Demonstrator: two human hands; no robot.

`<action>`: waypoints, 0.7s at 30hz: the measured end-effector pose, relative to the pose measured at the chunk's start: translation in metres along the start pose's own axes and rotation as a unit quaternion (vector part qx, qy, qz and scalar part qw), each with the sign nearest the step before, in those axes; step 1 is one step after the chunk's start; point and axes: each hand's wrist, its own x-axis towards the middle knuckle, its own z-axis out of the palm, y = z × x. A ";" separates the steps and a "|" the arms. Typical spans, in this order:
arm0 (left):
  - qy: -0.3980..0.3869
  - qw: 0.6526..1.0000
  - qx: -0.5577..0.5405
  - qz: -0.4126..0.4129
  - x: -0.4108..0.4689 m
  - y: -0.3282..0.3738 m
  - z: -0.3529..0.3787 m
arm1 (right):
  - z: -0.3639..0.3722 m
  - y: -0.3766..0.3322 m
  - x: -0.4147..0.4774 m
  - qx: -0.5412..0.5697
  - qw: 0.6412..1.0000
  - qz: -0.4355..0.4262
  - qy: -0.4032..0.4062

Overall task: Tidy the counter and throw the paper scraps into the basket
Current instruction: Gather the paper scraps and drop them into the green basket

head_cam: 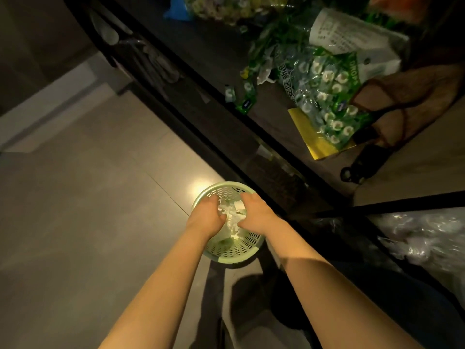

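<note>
- Over on the left, the pale green basket [204, 250] is sitting on the floor tiles, tight against the dark counter front.
- The left hand [208, 215] is reaching down into its mouth, fingers curling round one side of the wad.
- Between the two hands, the paper scraps [232, 214] are hanging inside the rim, white and crumpled, more of them lying lower down.
- The right hand [254, 210] is gripping the other side, thumb tucked underneath.
- To my eye the drop is what's happening: best to be going low, parting both hands together, then shaking the fingers so nothing is clinging or fluttering onto the tiles.
- Further right, up on the counter [415, 172], loose green wrappers [245, 98] are waiting beside a big sweets bag [324, 96].
- That bag is showing "DROPS" along its green edge; the Chinese characters on it are too small for me.
- The white paper bag [352, 39] behind is carrying printed lines, blurred beyond reading.
</note>
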 end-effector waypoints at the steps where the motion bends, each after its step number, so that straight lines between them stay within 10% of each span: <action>1: -0.017 1.000 0.012 -0.001 0.002 -0.002 0.001 | 0.001 0.002 0.002 0.012 1.000 -0.005 -0.013; 21: -0.080 0.980 0.184 0.016 -0.041 0.034 -0.045 | -0.047 -0.007 -0.065 -0.048 0.999 -0.014 0.014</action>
